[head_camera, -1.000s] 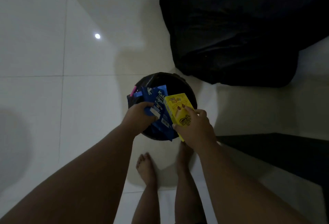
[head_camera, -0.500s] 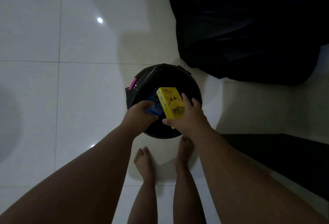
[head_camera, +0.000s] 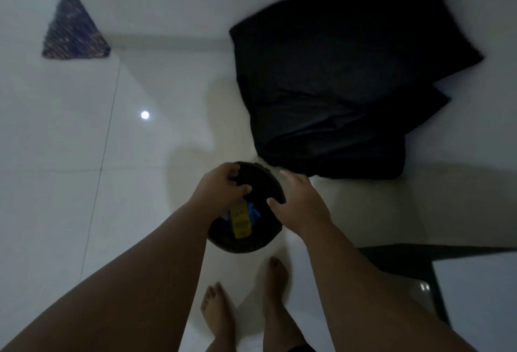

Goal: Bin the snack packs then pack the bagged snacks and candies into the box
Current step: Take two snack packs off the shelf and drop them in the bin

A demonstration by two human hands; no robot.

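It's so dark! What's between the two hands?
In the head view, a black cover over the bin: the left hand grips it, the thumb of the right hand touches its edge.

Glossy white tiles [head_camera: 56,212]; black cushions [head_camera: 335,86]

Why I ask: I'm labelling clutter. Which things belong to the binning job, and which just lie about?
Job: bin, black cover, yellow pack, blue packs, left hand, right hand.
Lying about: black cushions, patterned mat.
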